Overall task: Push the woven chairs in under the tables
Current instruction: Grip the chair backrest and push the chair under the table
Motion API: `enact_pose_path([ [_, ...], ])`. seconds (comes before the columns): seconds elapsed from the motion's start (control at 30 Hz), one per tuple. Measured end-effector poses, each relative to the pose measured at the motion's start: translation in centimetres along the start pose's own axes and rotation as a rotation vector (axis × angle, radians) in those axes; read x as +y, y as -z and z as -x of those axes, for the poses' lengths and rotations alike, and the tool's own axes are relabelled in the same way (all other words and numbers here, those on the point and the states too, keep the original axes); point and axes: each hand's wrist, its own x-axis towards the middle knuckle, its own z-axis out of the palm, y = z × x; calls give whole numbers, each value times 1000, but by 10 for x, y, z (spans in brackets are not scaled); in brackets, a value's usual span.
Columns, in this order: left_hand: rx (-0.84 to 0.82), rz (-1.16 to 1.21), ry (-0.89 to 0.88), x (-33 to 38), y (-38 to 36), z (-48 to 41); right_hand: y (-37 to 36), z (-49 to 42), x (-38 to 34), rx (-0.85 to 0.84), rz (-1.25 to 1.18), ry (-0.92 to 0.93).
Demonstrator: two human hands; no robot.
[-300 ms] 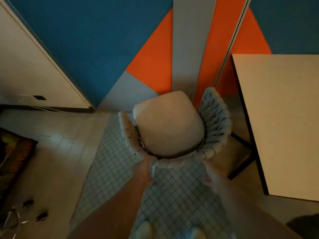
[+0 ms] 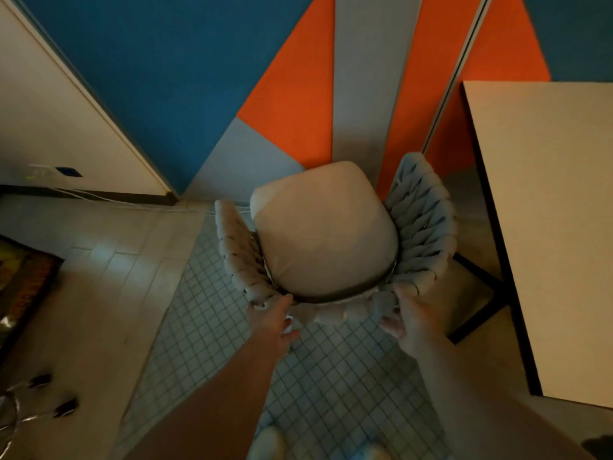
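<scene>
A grey woven chair (image 2: 421, 227) with a beige seat cushion (image 2: 323, 234) stands on a checked rug, its open front facing the wall. My left hand (image 2: 275, 322) grips the near left part of its back rim. My right hand (image 2: 408, 323) grips the near right part, fingers over the top and thumb below. To the right stands a table with a pale top (image 2: 547, 227) and a black frame (image 2: 477, 310). The chair is beside the table's left edge, not under it.
A wall of blue, orange and grey panels (image 2: 199, 78) rises just beyond the chair. A framed picture (image 2: 23, 287) lies on the floor at left, with cables and dark feet (image 2: 63, 410) at bottom left. My shoes (image 2: 268, 443) show at the bottom edge.
My right hand has slid up onto the chair's back rim. The left hand stays on the rim. The chair has hardly moved.
</scene>
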Motion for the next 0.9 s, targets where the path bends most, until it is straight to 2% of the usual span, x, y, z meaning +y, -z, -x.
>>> enact_pose_path([
  [0.3,-8,1,-9,-7,-4,-38,-2,-34,-13,-3,-42,-107],
  [0.47,-91,-81,91,-5,-9,-55,-12,-38,-11,10,-56,-115],
  [0.67,-124,-159,116,-4,-3,-77,-26,-36,-1,130,-49,-99],
  [0.9,-182,-217,152,9,26,-96,-38,-19,35,216,-201,-111],
])
